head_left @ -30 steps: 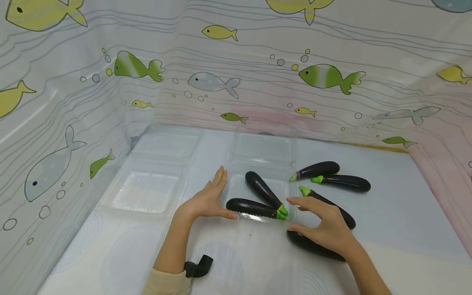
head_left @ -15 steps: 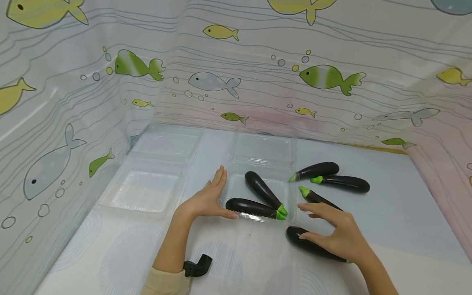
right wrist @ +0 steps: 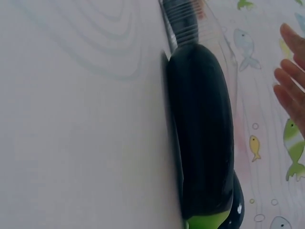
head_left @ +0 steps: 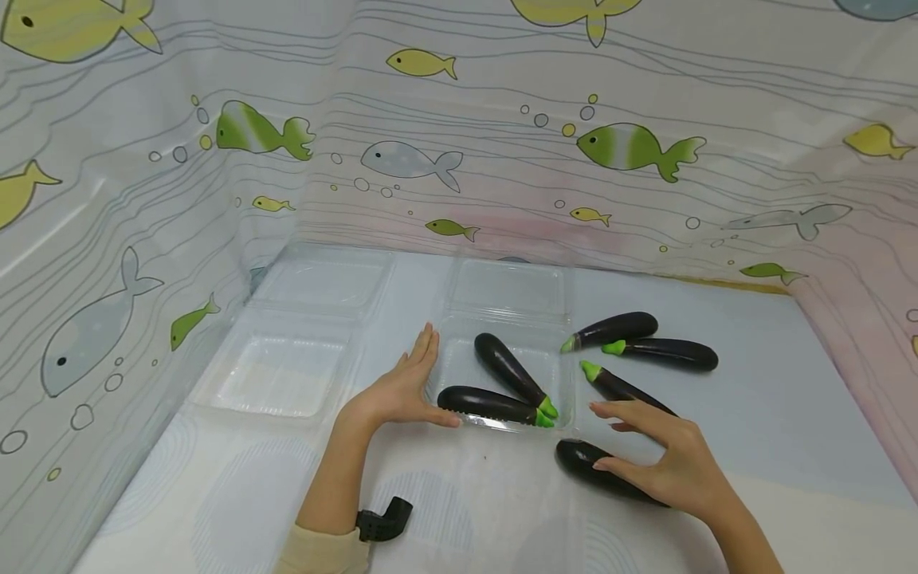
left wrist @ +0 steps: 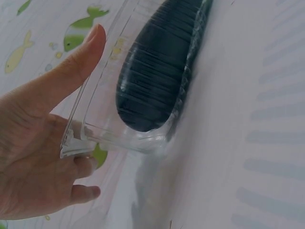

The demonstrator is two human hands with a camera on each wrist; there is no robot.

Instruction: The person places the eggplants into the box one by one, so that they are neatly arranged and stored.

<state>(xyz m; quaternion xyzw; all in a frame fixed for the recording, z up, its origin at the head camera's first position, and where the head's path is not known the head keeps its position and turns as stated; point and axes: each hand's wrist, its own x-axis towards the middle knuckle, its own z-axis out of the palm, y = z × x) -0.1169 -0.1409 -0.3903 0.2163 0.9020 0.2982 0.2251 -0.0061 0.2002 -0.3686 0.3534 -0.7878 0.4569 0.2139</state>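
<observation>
My left hand is at the near left corner of a clear plastic clamshell box, fingers straight and thumb stretched along its front. In the left wrist view the thumb lies by the rim. Two dark eggplants with green stems are in the box: one slanting, one along the front wall. My right hand hovers with fingers spread over an eggplant lying at the front right, partly hidden by the hand. The right wrist view shows that eggplant with the fingers apart from it.
Several more eggplants lie right of the box: two at the back and one partly behind my right hand. A second clear box stands lid-up at left. A fish-patterned curtain encloses the back and sides.
My right hand has moved right and toward me, away from the box's right side to above the front eggplant. My left hand stays at the box's corner.
</observation>
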